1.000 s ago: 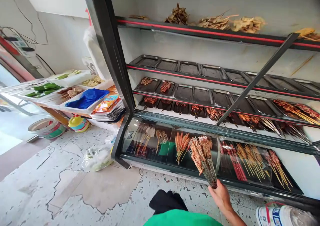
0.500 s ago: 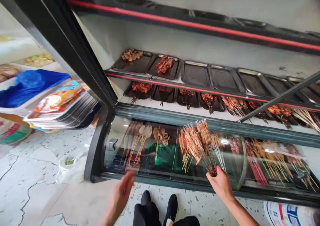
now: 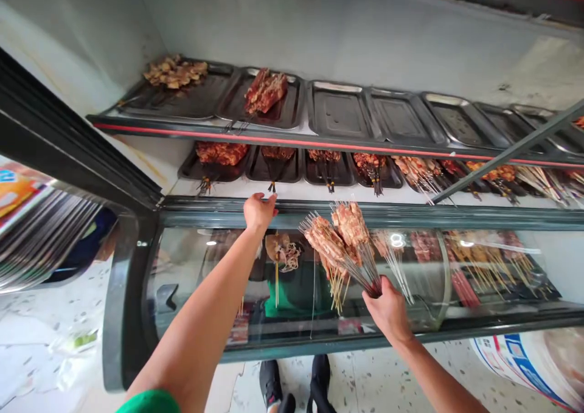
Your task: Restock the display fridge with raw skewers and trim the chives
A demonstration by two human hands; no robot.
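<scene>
Empty steel trays (image 3: 340, 106) on the shelf, stacked trays (image 3: 41, 236) far left.

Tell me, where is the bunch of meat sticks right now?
In the head view, the skewer bunch is right of centre, fanned up from the right hand before the curved glass, right of the left hand.

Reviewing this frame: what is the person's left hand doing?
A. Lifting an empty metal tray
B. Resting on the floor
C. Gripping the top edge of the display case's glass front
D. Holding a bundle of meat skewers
C. The left hand is closed over the top edge of the curved glass front of the display case, while the right hand is the one holding the bundle of meat skewers.
</scene>
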